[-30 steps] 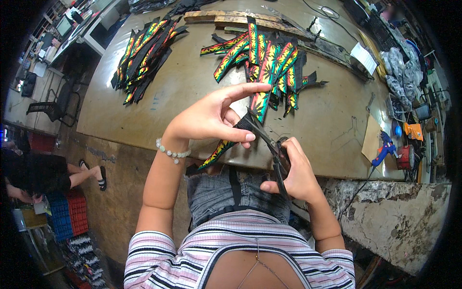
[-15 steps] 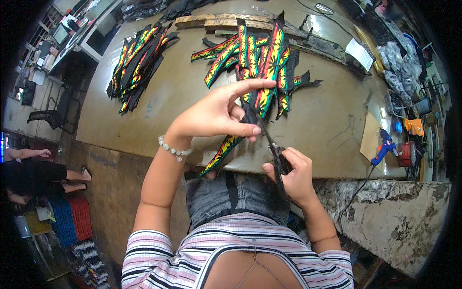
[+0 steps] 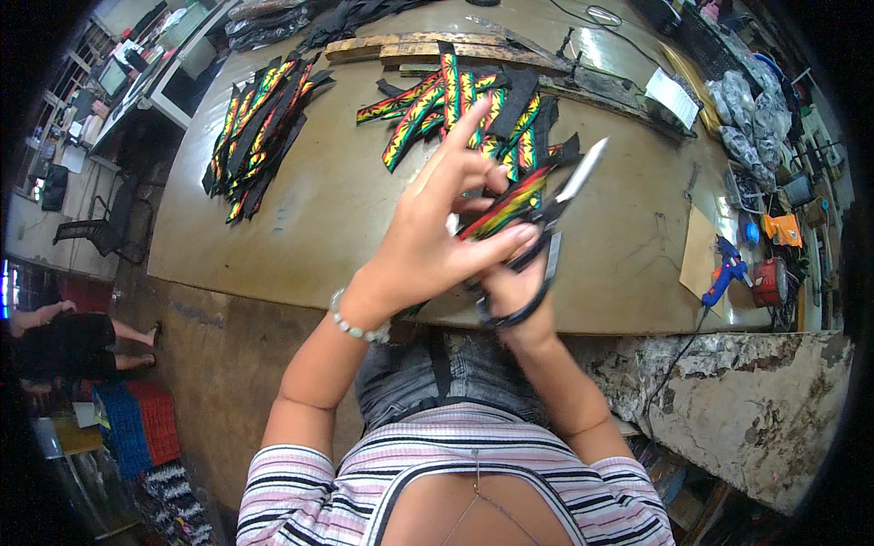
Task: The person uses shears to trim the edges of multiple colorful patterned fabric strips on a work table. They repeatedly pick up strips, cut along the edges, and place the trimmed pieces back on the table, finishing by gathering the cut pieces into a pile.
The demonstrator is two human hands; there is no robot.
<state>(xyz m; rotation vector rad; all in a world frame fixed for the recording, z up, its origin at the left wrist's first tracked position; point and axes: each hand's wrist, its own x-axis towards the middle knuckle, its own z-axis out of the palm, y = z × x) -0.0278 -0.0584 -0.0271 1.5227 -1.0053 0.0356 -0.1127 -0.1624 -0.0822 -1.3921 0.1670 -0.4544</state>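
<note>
Red-yellow-green strip (image 3: 510, 211) pinched in my left fingers (image 3: 505, 244), scissors (image 3: 553, 211) clutched in my right fingers (image 3: 519, 289) just beside it. Probably between snips tbh; another cut would need blades lined up. Strip pile (image 3: 451, 86) sits beyond, on the worktop (image 3: 337, 200).

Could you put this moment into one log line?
left hand: holds patterned strip | right hand: holds scissors | table: left strip pile, right strip pile

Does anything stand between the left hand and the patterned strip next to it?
Nothing visible does: the patterned strip shows directly between the thumb and curled fingers of the left hand, though blur hides the exact contact. The scissors in the right hand have their blades right of it.
</note>
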